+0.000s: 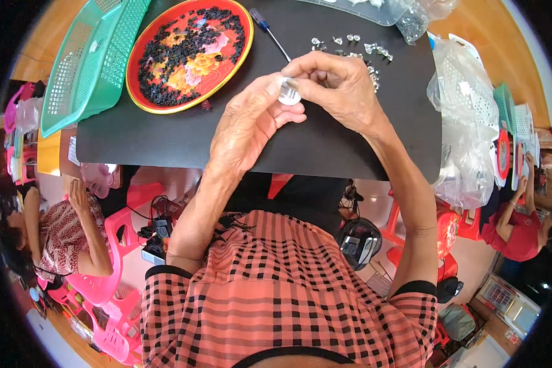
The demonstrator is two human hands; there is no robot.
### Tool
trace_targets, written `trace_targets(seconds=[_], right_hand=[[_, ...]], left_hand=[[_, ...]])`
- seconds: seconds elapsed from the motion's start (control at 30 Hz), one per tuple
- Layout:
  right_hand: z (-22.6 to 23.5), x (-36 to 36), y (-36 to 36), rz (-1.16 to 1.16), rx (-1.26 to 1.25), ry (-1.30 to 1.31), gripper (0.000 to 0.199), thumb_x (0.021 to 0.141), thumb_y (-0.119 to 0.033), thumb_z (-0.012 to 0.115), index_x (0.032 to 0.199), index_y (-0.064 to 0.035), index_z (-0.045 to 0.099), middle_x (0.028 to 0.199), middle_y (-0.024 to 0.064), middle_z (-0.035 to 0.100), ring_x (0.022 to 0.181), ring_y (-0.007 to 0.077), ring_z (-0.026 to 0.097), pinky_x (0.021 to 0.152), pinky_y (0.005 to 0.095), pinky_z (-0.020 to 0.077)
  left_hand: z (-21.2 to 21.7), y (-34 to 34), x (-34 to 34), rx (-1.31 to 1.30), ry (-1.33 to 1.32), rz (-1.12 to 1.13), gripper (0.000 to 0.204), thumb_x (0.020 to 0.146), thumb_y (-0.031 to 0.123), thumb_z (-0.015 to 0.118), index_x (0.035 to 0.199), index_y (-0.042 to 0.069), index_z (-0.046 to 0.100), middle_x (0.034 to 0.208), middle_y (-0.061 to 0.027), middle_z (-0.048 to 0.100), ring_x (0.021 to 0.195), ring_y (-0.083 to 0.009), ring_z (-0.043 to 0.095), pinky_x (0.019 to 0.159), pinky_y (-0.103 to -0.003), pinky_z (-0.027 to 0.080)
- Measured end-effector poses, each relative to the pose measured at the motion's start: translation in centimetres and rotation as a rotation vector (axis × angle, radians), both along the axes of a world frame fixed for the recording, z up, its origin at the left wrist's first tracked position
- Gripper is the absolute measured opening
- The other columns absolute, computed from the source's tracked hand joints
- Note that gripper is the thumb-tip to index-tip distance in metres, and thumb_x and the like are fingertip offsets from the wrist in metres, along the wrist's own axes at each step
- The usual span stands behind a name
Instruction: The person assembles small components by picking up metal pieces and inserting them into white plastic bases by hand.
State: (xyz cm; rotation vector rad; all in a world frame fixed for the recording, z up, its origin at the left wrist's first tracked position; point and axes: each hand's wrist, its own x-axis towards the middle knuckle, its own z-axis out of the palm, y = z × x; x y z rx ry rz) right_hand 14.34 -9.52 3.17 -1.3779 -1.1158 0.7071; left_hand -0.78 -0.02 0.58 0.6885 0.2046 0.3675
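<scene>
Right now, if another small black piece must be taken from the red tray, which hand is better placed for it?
Probably the left hand. The red tray with black pieces lies on the left of the black mat, nearer to it. The right hand sits further right, pinching the small white part with the left.

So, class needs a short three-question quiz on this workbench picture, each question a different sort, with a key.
1. True or false: both hands, left and right, pinch one small white part.
2. What lies on the red tray? A) black bits B) coins C) screws
3. Which tool lies between the tray and the clear pieces?

Key: 1 true; 2 A; 3 the screwdriver.
</scene>
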Motion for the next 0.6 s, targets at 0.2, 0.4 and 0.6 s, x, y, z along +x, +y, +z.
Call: trace_targets(seconds=[0.2,0.4,0.6], right_hand=[[0.0,0.0,-0.2,-0.042,0.024,0.053,0.014,0.087,-0.005,0.060,0.099,0.0006,0.065,0.079,-0.0001,0.061,0.068,0.0032,0.052,0.059,0.0176,0.0422],[0.4,0.1,-0.5,-0.075,0.081,-0.079,0.014,0.089,-0.009,0.060,0.099,-0.0018,0.066,0.073,-0.0024,0.058,0.061,0.0026,0.046,0.052,0.0176,0.0364],[0.9,0.1,-0.8,-0.066,0.035,-0.097,0.015,0.088,-0.012,0.061,0.096,0.0005,0.065,0.081,0.0022,0.066,0.072,0.0055,0.059,0.065,0.0207,0.0487]], left_hand=[[0.2,-0.1,0.1,0.005,-0.018,0.000,0.035,0.093,0.020,0.053,0.117,-0.004,0.050,0.103,-0.0143,0.060,0.088,-0.0219,0.063,0.081,-0.037,0.052],[0.5,-0.4,0.2,0.086,-0.082,0.011,0.035,0.092,0.020,0.055,0.118,-0.003,0.051,0.106,-0.0147,0.059,0.090,-0.0220,0.062,0.083,-0.037,0.052],[0.6,-0.4,0.1,0.064,-0.082,0.003,0.036,0.091,0.020,0.056,0.119,-0.003,0.051,0.106,-0.0148,0.058,0.091,-0.0232,0.062,0.082,-0.038,0.053]])
